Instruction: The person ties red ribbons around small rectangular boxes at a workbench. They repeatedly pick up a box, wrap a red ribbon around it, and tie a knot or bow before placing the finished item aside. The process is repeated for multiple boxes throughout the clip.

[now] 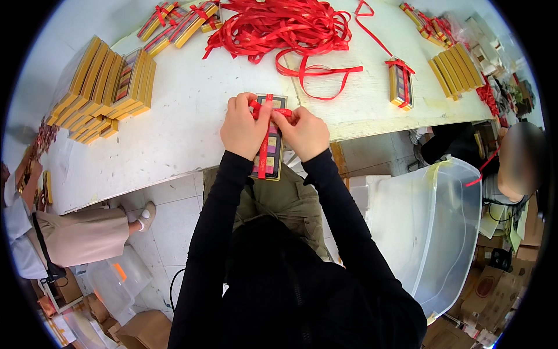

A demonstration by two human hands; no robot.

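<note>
Both hands sit at the near edge of the worktop: my left hand has its fingers curled down over the flat box, pinching the red ribbon near the top, and my right hand pinches the other ribbon end just beside it. The box half overhangs the worktop edge above my lap, with one ribbon band running down its length.

To tie this well, I judge I should keep both ends taut and the crossing centred on the lid, since the ribbon looks slick and satin-like and would slip off the glossy window. Holding the box down with the heel of the left hand should stop it from tipping off the edge.

The box is thin and rectangular, gold-edged, with a clear face showing small coloured squares. A loose ribbon pile lies tangled farther back; untied gold boxes stand stacked on edge to the left, and a tied box stands upright to the right. A translucent plastic tub sits by my right side.
</note>
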